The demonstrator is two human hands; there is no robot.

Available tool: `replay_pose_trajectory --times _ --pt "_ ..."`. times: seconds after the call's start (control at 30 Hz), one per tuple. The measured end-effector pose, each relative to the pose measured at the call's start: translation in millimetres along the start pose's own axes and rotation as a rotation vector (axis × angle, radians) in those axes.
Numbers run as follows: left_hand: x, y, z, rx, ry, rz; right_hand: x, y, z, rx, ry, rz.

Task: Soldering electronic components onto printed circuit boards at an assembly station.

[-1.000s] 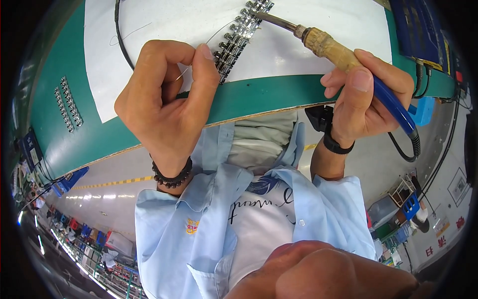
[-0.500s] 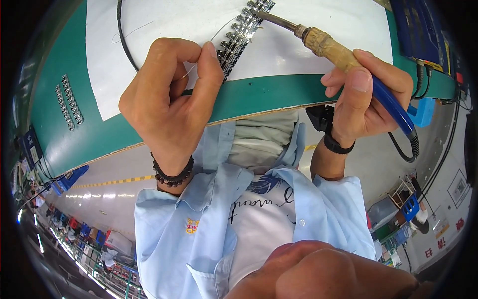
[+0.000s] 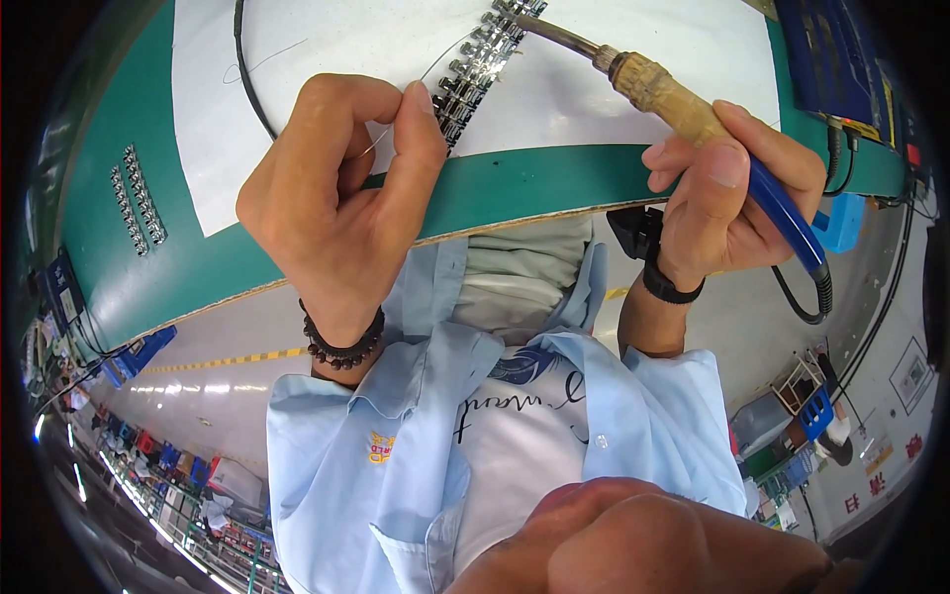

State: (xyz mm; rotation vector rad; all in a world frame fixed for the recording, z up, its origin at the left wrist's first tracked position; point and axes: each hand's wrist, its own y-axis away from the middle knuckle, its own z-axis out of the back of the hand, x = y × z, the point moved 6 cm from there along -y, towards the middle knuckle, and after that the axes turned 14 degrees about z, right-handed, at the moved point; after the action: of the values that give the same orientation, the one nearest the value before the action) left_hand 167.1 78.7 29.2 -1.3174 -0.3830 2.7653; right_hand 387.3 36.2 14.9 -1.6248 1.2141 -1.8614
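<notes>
Between thumb and forefinger, my left hand (image 3: 346, 183) pinches a thin solder wire (image 3: 447, 56). The wire runs up to a strip of small shiny metal parts (image 3: 482, 69) lying at a slant on a white sheet (image 3: 633, 99). My right hand (image 3: 737, 188) is closed round a soldering iron (image 3: 673, 99) with a tan grip and blue handle. Its metal tip reaches the upper end of the strip, close to the wire's end; whether tip and wire touch is too small to tell.
Two more metal strips (image 3: 139, 198) lie on the green table (image 3: 99, 262) at left. A black cable (image 3: 249, 74) crosses the sheet beside a loose piece of wire (image 3: 272, 59). At the right edge stand a dark blue device (image 3: 836, 59) and a light blue holder (image 3: 839, 223).
My right hand and the soldering iron have shifted slightly to the right. My left hand keeps its pinch on the wire, almost unmoved.
</notes>
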Motion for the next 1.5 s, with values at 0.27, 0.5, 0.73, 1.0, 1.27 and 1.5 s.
replay_pose_trajectory --times 0.27,0.5,0.73,1.0,1.27,1.5 --pt "1.1 -0.3 -0.9 0.014 -0.011 0.04 -0.8 -2.2 1.2 0.032 -0.026 -0.014" --pt "3.5 0.8 -3.8 0.013 0.002 0.055 -1.5 -1.6 -0.7 0.052 -0.025 -0.012" --pt "3.2 -1.0 -5.3 0.05 -0.009 0.044 0.0 -3.5 -4.1 0.131 0.089 0.046" --pt "0.6 0.8 -0.3 -0.006 0.0 0.023 0.2 0.5 2.8 0.047 -0.005 0.01" --pt "-1.1 0.1 -2.0 0.013 -0.017 0.024 0.0 1.1 4.5 -0.044 -0.006 -0.007" --pt "-1.0 0.5 -1.6 0.003 -0.019 0.015 -0.5 -1.5 1.2 0.058 -0.029 -0.002"
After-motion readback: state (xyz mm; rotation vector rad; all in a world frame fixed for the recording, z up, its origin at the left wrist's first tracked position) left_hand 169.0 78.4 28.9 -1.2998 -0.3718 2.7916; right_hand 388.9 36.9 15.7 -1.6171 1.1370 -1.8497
